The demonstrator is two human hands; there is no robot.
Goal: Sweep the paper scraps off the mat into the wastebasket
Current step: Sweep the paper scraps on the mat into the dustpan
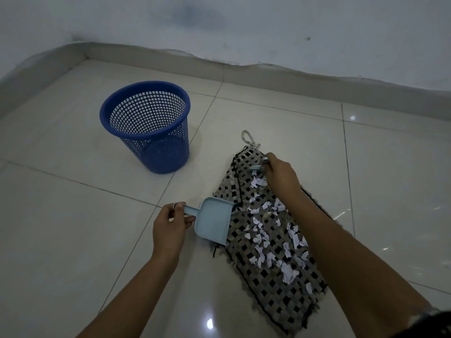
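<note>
A black-and-grey woven mat [273, 286] lies on the tiled floor, strewn with several white paper scraps [266, 240]. My left hand [168, 228] grips the handle of a light blue dustpan [213, 222], whose open edge rests against the mat's left side. My right hand [280, 175] is closed on a small light blue brush [258, 165] at the mat's far end, just beyond the nearest scraps. A blue mesh wastebasket [148, 125] stands upright on the floor to the far left of the mat, apart from both hands.
Glossy beige floor tiles [73, 228] surround the mat. A wall with a skirting [268, 71] runs across the back. A rope loop [249, 139] sticks out from the mat's far corner.
</note>
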